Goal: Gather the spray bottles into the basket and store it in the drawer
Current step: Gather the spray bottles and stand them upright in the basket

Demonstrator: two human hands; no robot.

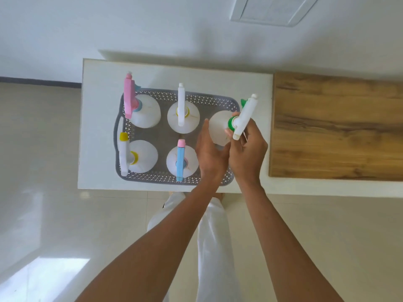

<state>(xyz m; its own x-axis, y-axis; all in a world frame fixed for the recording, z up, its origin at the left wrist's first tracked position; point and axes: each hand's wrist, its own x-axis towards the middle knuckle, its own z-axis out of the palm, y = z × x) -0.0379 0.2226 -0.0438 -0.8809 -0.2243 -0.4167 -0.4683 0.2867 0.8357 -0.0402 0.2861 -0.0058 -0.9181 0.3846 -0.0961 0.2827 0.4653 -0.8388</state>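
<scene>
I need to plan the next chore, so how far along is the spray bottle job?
Mostly gathered. Four spray bottles already stand in the grey basket: pink-topped, white-topped, yellow-capped and blue-topped. The right hand grips the green-collared bottle over the basket's right end, with the left hand steadying it. Left: set it down, then store the basket; no drawer is in view.

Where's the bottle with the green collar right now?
The green-collared bottle is held in the right hand over the right end of the grey basket, right of the white-and-yellow sprayer bottle, with the left hand alongside.
</scene>
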